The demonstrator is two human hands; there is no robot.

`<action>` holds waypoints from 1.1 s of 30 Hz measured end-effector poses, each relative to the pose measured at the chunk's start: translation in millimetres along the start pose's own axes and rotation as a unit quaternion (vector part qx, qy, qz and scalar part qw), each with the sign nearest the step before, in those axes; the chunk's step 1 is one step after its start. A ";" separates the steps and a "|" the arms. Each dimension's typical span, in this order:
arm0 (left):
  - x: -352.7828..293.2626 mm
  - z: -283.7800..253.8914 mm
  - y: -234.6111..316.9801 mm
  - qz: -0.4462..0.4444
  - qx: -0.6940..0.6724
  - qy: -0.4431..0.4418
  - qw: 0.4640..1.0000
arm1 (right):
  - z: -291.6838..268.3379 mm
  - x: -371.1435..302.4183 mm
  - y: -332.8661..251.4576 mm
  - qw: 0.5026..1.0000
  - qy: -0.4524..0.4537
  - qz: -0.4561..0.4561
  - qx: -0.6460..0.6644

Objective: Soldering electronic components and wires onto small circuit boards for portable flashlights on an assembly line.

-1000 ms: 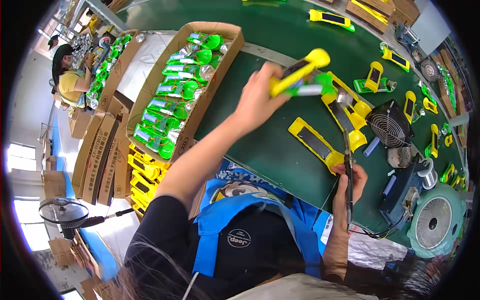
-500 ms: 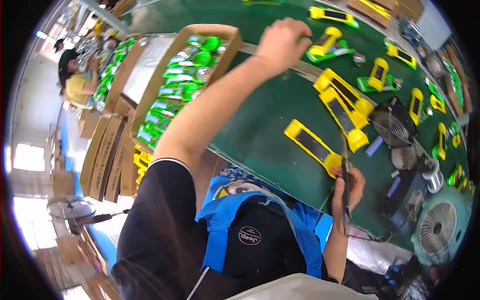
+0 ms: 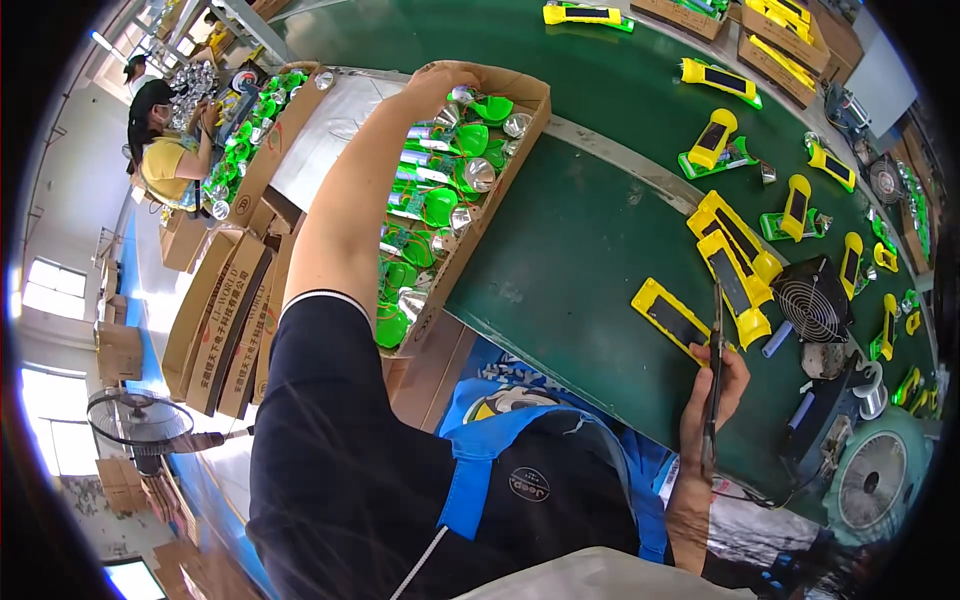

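My left hand (image 3: 440, 86) reaches over the far end of a cardboard box (image 3: 535, 120), down to the green flashlight parts (image 3: 440, 207) with silver reflector cups inside. Its fingertips are hidden, so its grip cannot be made out. My right hand (image 3: 722, 392) is closed around a thin, dark soldering iron (image 3: 713, 400) with a cord, which stands nearly upright in this view. Right by its fingers, a yellow casing (image 3: 672, 318) with a dark panel lies on the green table, its near end at my fingertips. Two more yellow casings (image 3: 735, 270) overlap just beyond.
Several green-and-yellow assemblies (image 3: 712, 145) lie on the green belt (image 3: 440, 40) beyond a metal rail. At right are a small black fan (image 3: 812, 305), a solder spool (image 3: 872, 390) and a pale green fan (image 3: 872, 480). A co-worker in yellow (image 3: 165, 165) sits far left.
My left hand has moved left, from above the yellow-and-green assemblies to the box. My right hand keeps the soldering iron beside the yellow casing. The whole view has shifted.
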State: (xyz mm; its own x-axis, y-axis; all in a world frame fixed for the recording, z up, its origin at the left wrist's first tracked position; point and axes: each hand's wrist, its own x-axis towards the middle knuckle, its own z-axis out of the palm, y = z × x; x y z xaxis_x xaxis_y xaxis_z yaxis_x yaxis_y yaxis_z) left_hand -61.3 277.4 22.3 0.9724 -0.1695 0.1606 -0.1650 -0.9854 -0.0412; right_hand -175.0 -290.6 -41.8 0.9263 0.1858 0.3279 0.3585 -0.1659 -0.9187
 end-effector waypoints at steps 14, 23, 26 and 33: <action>-58.1 -65.5 307.7 0.168 -0.189 0.028 0.967 | -17.9 14.0 2.8 0.997 0.069 -0.032 -0.015; -72.2 -4.1 405.6 0.110 -0.290 0.075 0.948 | -96.4 -46.2 15.2 0.954 0.213 -0.047 0.206; -68.1 -1.3 413.5 0.050 -0.438 0.102 0.892 | -93.0 -66.0 9.2 0.920 0.163 0.062 0.351; -62.2 -6.5 416.3 -0.124 -0.584 -0.107 0.795 | -80.7 -57.0 -12.8 0.960 0.085 0.155 0.216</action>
State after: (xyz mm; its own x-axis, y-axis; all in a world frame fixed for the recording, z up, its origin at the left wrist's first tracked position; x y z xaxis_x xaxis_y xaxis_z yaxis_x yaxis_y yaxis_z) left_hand -191.6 -122.4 1.5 0.9841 -0.0855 -0.1560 0.1171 -0.3490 0.9298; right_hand -223.0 -377.3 -30.9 0.9994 0.0264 0.0222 0.0154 0.2362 -0.9716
